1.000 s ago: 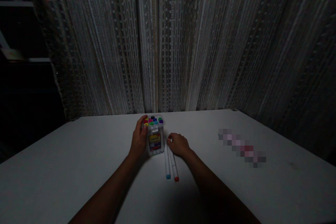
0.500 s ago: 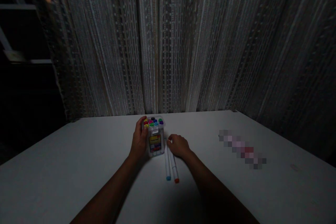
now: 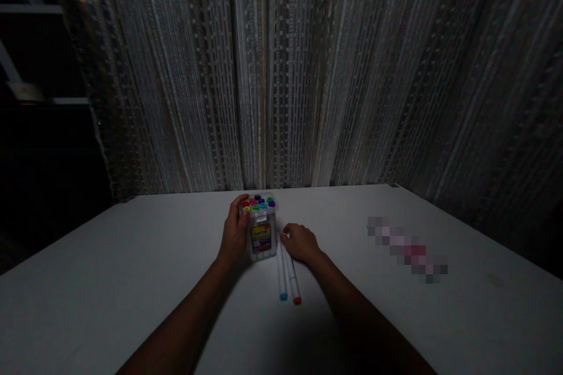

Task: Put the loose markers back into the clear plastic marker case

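Note:
A clear plastic marker box (image 3: 261,238) stands upright on the white table (image 3: 132,281), with several coloured marker caps showing at its top. My left hand (image 3: 234,235) is wrapped round the box's left side. Two white markers lie side by side just right of the box, one with a blue cap (image 3: 281,272) and one with a red cap (image 3: 291,275). My right hand (image 3: 299,242) rests curled over the far ends of these two markers, its fingertips touching them.
A pale striped curtain (image 3: 281,70) hangs behind the table's far edge. A blurred pixelated patch (image 3: 407,249) lies on the table to the right. Dark shelving (image 3: 30,94) stands at the far left. The room is dim.

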Demonstrator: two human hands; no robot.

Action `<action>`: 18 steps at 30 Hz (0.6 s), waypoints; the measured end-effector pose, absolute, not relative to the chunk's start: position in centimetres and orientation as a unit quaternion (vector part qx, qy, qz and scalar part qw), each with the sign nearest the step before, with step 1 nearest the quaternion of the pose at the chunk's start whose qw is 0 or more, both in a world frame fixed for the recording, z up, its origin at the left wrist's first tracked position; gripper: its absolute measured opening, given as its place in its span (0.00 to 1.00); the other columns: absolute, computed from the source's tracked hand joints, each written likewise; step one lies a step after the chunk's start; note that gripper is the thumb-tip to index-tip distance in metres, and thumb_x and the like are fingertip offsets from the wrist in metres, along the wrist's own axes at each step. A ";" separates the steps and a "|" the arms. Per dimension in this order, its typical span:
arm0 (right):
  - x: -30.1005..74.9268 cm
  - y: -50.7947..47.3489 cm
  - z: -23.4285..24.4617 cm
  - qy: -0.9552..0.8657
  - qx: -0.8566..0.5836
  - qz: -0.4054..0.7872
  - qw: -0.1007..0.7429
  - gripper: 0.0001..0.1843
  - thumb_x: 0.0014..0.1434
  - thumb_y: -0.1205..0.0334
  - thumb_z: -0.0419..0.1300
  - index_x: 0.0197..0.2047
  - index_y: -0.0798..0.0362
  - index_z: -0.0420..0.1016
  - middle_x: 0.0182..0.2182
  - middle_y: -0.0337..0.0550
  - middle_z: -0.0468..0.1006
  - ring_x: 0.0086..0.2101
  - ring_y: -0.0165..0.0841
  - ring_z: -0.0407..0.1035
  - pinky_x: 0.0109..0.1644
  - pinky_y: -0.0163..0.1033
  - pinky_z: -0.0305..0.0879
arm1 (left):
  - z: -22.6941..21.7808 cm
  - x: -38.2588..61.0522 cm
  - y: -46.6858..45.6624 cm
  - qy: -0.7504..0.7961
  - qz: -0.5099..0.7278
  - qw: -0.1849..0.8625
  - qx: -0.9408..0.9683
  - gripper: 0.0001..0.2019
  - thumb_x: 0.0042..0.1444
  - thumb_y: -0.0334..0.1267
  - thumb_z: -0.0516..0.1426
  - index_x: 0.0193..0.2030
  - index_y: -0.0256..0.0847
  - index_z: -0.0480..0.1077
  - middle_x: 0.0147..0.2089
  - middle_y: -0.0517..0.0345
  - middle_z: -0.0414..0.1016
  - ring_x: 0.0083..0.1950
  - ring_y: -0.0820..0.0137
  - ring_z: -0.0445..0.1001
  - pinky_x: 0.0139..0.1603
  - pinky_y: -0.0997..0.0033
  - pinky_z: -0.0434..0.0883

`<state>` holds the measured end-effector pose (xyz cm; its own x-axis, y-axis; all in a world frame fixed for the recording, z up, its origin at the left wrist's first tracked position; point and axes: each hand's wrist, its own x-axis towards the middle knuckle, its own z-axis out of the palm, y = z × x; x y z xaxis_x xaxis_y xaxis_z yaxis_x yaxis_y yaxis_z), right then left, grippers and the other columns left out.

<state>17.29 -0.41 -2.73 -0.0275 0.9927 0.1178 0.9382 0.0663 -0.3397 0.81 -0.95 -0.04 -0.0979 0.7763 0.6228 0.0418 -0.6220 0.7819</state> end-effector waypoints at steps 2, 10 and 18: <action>17.3 -0.4 -2.8 -0.713 -0.676 0.081 0.165 0.16 0.57 0.58 0.48 0.42 0.52 0.74 0.42 0.49 0.77 0.43 0.39 0.71 0.41 0.39 0.61 | 0.0 0.8 -1.0 0.335 0.664 0.276 0.608 0.24 0.54 0.55 0.50 0.50 0.39 0.62 0.43 0.52 0.71 0.43 0.65 0.72 0.43 0.67 0.69; 17.4 -0.3 -2.9 -0.716 -0.674 0.080 0.165 0.16 0.57 0.59 0.48 0.42 0.52 0.74 0.41 0.49 0.77 0.42 0.38 0.71 0.40 0.38 0.61 | -0.1 0.8 -0.9 0.344 0.659 0.276 0.609 0.25 0.54 0.57 0.49 0.50 0.40 0.62 0.45 0.52 0.71 0.44 0.64 0.72 0.44 0.66 0.69; 17.4 -0.4 -2.8 -0.717 -0.672 0.078 0.167 0.17 0.57 0.58 0.47 0.41 0.52 0.74 0.41 0.50 0.77 0.42 0.39 0.71 0.40 0.39 0.61 | 0.0 0.7 -0.9 0.338 0.649 0.259 0.631 0.25 0.55 0.56 0.48 0.51 0.38 0.63 0.46 0.50 0.72 0.45 0.63 0.72 0.45 0.65 0.68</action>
<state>17.35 -0.37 -2.85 -0.0407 0.9900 0.1348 0.9381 0.0843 -0.3359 0.70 -0.86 0.01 -0.0703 0.7627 0.6429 0.0912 -0.6369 0.7656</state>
